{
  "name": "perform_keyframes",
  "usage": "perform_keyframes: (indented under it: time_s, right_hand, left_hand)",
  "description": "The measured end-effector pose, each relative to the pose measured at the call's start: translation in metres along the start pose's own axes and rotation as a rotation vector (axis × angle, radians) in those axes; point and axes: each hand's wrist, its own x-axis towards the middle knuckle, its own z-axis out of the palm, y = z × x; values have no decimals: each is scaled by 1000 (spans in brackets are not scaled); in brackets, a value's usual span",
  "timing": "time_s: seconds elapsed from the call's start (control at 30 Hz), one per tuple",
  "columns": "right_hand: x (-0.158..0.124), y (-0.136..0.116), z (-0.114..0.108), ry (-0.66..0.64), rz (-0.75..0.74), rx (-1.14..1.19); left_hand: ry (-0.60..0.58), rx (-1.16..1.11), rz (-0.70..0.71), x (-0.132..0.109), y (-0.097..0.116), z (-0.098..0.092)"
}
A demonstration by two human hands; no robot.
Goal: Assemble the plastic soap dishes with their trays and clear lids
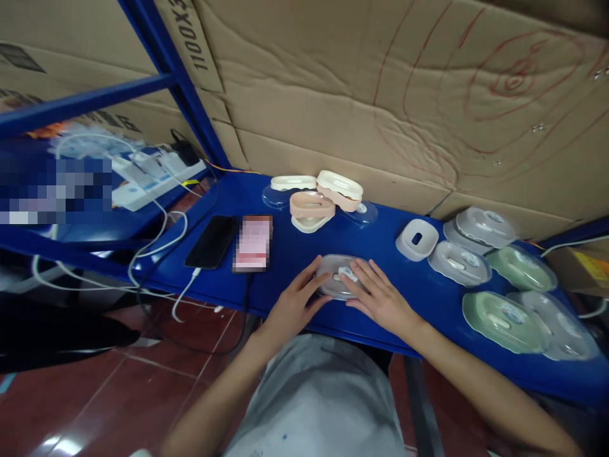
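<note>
In front of my body lies a grey soap box (340, 289) with a clear lid and a small white label on top. My left hand (294, 303) grips its left side, thumb at the near edge and fingers along the far edge and top. On the other side my right hand (380, 295) presses its fingers over the lid and right edge, partly covering the label. Right of my hands stands an open grey soap box (417, 240) with an oval slot. Beside it are lidded grey boxes (460, 263) and lidded green boxes (504, 322).
Cream and pink soap box parts (313, 205) with clear lids (364, 214) lie at the back of the blue table (285, 247). Two phones, one dark (212, 242) and one lit (252, 244), lie left, with cables. A cardboard wall (333, 95) rises behind.
</note>
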Motion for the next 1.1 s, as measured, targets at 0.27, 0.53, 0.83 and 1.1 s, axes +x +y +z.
perform_keyframes:
  time_s: [0.27,0.53,0.83,1.1]
  right_hand:
    - [4,10,-5,-59,39,37]
    - [-20,80,-21,-58,636,-266]
    - [-12,59,-35,-188,405,-11]
    - [6,13,-20,-105,60,315]
  left_hand:
    - [-32,-14,-57,4,3,-3]
    - [-90,32,-75,6,11,-4]
    - [-152,288,121,89,26,16]
    - [-322,-40,222,156,22,43]
